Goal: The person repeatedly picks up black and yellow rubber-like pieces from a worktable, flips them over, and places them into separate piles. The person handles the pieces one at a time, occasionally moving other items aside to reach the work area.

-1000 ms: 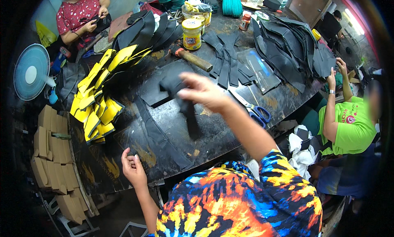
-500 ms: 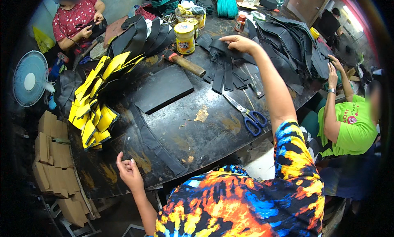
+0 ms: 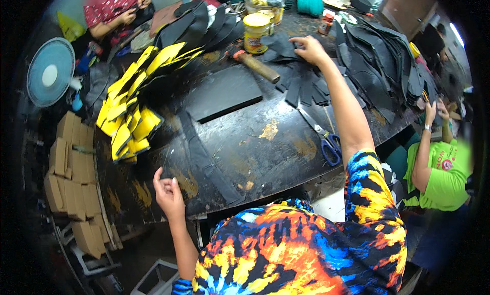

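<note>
My right hand (image 3: 310, 51) is stretched out over the far middle of the table. Its thumb and index finger appear closed on a dark, blurred black strip (image 3: 279, 47), beside the yellow-lidded jar (image 3: 256, 33). Just below lie several flat black strips (image 3: 306, 90), fanned out. My left hand (image 3: 170, 197) hovers at the near left table edge with nothing in it, fingers apart and loosely bent. Between the hands are a long black strip (image 3: 204, 160), a thick black slab (image 3: 224, 93) and a hammer (image 3: 259, 68) with a wooden handle. Blue-handled scissors (image 3: 324, 137) rest open nearer my right arm.
Yellow-and-black pieces (image 3: 130, 108) are bunched at the left. Large black sheets (image 3: 380, 60) are heaped at the right. Cardboard pieces (image 3: 76, 177) and a fan (image 3: 49, 75) stand left of the table (image 3: 265, 167). Two people work nearby, one in red, one in a green shirt (image 3: 439, 167).
My right hand has shifted slightly left with the black strip, toward the jar. My left hand stays near the table edge. The whole view has swung a little.
</note>
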`<state>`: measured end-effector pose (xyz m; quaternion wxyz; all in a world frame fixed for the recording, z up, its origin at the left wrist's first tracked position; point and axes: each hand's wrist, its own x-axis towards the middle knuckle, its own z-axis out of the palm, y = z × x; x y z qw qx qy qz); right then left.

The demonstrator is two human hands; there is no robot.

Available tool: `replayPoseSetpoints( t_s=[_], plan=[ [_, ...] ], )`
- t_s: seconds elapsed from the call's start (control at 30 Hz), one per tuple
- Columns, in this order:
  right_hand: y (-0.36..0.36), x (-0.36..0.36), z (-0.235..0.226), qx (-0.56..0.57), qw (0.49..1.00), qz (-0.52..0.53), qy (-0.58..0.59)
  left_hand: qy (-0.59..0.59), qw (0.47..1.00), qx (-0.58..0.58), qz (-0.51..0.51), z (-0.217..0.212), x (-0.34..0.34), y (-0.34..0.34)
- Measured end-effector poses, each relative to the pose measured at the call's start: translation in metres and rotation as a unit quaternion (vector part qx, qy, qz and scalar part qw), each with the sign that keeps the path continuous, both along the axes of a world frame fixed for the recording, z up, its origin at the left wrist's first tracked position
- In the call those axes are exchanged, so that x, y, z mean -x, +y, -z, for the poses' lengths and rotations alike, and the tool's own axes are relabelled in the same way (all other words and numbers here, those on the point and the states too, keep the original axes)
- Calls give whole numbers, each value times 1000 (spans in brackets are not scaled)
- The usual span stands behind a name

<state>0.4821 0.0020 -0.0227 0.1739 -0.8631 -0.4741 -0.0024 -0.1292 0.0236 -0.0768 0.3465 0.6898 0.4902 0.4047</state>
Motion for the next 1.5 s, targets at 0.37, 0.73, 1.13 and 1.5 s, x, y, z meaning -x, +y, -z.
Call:
replayPoseSetpoints(
  t_s=[0.37,0.73,1.13,1.5],
  plan=[
    [-29,280,-23,-70,917,-341,194,25,1000,3,1,-6,-10,-3],
    [-3,403,36,-104,948,-273,122,146,975,-135,96,-9,-54,-8],
    [-44,371,24,-132,613,-191,755,8,986,-79,144,-11,-52,-14],
    [-116,165,-119,-391,721,-212,532,-31,995,-15,93,2,-45,-9]
  ],
)
